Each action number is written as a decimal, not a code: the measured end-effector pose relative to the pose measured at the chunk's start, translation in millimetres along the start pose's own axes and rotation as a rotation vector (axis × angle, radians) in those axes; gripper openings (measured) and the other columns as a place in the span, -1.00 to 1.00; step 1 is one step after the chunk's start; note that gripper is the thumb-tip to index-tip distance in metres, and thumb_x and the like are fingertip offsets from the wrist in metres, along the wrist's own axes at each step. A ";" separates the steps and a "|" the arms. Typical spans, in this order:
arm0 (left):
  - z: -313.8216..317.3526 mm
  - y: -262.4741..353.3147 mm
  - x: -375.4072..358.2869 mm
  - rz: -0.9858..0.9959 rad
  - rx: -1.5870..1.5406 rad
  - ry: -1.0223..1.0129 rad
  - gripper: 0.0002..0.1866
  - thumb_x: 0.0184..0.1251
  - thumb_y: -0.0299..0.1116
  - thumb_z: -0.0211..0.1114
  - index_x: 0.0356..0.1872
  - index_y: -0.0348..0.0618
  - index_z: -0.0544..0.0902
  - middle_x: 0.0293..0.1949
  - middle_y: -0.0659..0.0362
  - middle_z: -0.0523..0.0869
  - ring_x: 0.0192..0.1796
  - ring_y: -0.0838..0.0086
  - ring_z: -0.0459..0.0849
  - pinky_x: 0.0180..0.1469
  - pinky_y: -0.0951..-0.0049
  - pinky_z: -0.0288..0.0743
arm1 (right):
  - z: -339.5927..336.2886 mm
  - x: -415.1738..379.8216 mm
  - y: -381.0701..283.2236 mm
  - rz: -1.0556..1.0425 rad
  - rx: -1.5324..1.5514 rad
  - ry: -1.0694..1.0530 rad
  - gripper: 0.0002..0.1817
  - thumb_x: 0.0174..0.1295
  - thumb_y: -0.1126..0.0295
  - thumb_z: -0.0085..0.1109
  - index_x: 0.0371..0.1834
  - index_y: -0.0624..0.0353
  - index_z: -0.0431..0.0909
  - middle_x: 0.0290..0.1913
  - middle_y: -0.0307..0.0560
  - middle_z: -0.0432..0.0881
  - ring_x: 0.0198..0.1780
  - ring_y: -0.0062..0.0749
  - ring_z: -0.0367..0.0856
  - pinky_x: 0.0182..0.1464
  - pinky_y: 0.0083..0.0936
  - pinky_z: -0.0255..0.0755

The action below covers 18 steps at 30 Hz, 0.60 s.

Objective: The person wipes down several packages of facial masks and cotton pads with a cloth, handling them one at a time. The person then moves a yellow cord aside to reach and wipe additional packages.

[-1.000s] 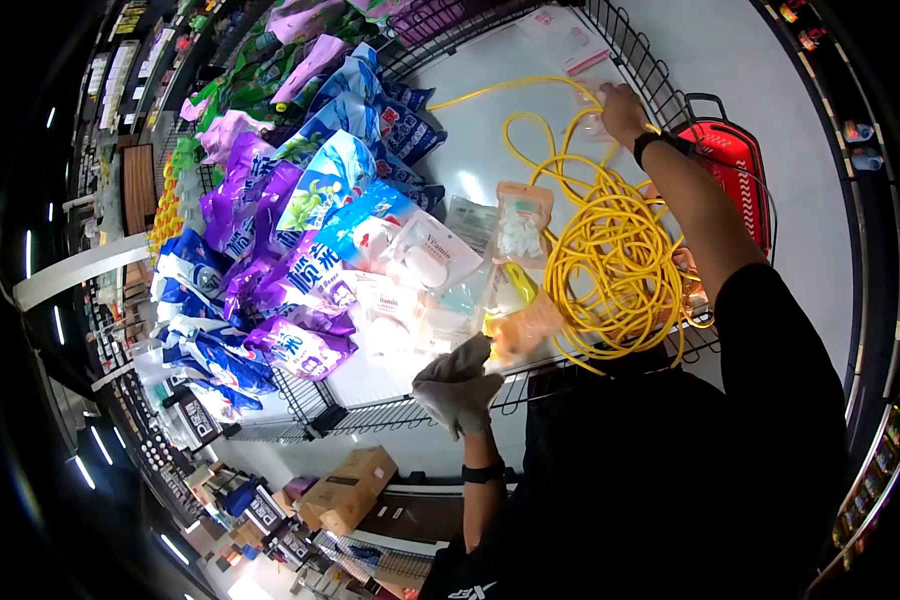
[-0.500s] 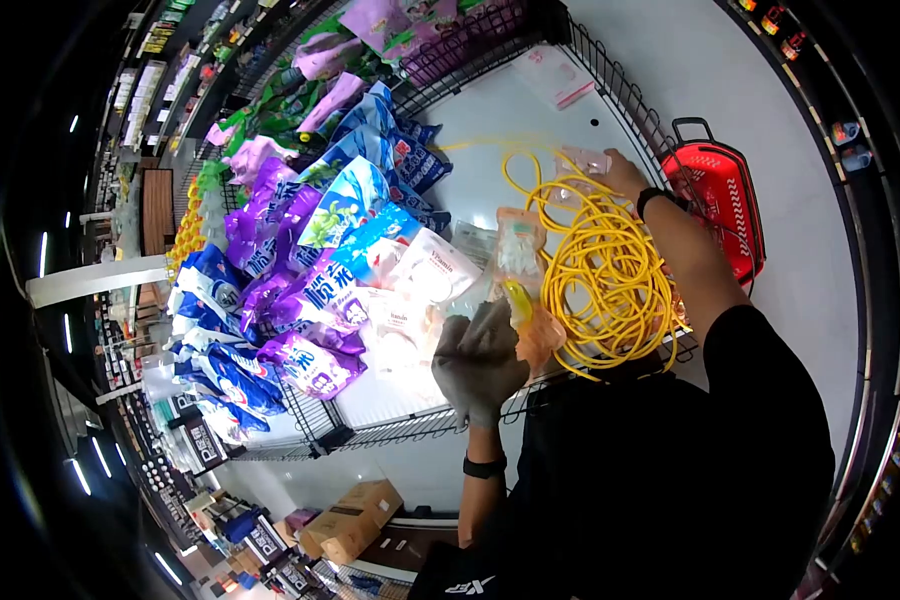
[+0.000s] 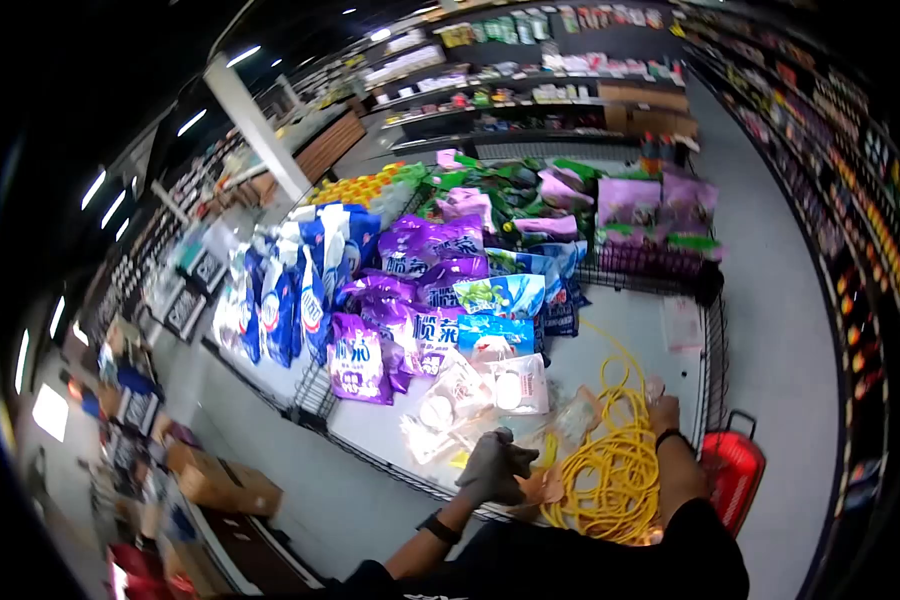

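1. I see my left hand (image 3: 492, 468), in a grey glove, low in the view at about six o'clock, over the near edge of the wire-sided display table (image 3: 712, 350). Its fingers are curled inward, but I cannot tell whether they grip anything; the view is too small and warped.
2. Just to the three o'clock side of that hand lies an orange-tinted clear packet (image 3: 542, 485), touching or nearly touching the glove.
3. My right hand (image 3: 662, 412), bare with a dark wristband, sits at about four o'clock from the frame's centre. It rests at the far edge of the yellow hose coil (image 3: 615, 470). The fingers look closed around a small clear packet (image 3: 655, 388) or a hose loop, though I cannot make out which.
4. The yellow hose coil lies in loose loops on the white tabletop between my two hands, with one strand running off toward twelve o'clock.
5. At ten o'clock from my left hand are white pouches (image 3: 490, 390), and beyond them purple detergent bags (image 3: 410, 300) and blue ones (image 3: 290, 300) piled together.
6. A red shopping basket (image 3: 735, 475) stands on the floor just outside the table's wire wall, at three o'clock from the coil.
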<state>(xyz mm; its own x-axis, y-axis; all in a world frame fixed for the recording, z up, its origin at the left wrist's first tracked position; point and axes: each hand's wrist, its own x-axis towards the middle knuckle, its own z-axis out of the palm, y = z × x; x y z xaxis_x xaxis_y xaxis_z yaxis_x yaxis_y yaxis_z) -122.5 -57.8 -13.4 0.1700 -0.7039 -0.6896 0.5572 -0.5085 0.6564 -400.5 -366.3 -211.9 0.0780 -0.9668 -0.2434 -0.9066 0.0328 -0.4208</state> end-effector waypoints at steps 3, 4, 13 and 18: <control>-4.3 14.7 -2.9 -0.162 -0.474 -0.135 -0.82 0.32 -0.30 0.01 -0.32 -0.13 0.54 -0.06 0.07 0.70 -0.25 0.47 0.44 -0.09 0.44 0.38 | 0.8 9.3 20.0 -0.076 0.199 0.600 -0.87 0.29 0.44 0.12 -0.37 0.25 0.61 -0.29 0.08 0.62 -0.24 0.08 0.64 -0.05 -0.12 0.53; -0.2 20.1 -10.3 -0.199 -0.502 -0.146 -0.81 0.33 -0.28 0.00 -0.30 -0.12 0.54 -0.02 0.07 0.69 -0.25 0.47 0.44 -0.09 0.44 0.38 | -6.8 24.4 19.5 0.167 0.298 0.543 -0.88 0.18 0.53 0.09 -0.28 0.23 0.63 -0.22 0.12 0.64 -0.13 0.05 0.65 -0.04 -0.14 0.52; -22.3 -24.0 2.1 0.441 0.608 -0.192 -0.75 0.12 -0.20 0.21 -0.17 0.03 0.58 -0.26 0.37 0.73 -0.32 0.59 0.51 -0.19 0.50 0.34 | -31.0 -17.5 24.8 0.211 0.183 0.077 -0.45 0.20 0.08 0.29 0.04 0.37 0.59 -0.01 0.37 0.69 0.08 0.19 0.68 0.02 0.00 0.59; 6.5 1.8 -48.0 -0.009 0.071 -0.229 -0.63 0.11 -0.15 0.26 -0.12 -0.15 0.60 -0.32 0.27 0.72 -0.33 0.55 0.55 -0.12 0.41 0.48 | -20.7 -67.9 7.8 0.343 0.424 0.054 0.05 0.07 -0.33 0.27 0.33 0.45 0.37 0.33 0.46 0.44 0.38 0.25 0.42 0.37 -0.12 0.36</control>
<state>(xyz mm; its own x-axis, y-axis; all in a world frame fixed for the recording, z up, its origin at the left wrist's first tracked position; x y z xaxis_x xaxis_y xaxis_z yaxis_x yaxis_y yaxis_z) -135.0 -28.1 22.8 -0.0281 -0.7889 -0.6139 0.4979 -0.5436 0.6757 -421.4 -305.6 -180.6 -0.2244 -0.8938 -0.3883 -0.6288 0.4372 -0.6430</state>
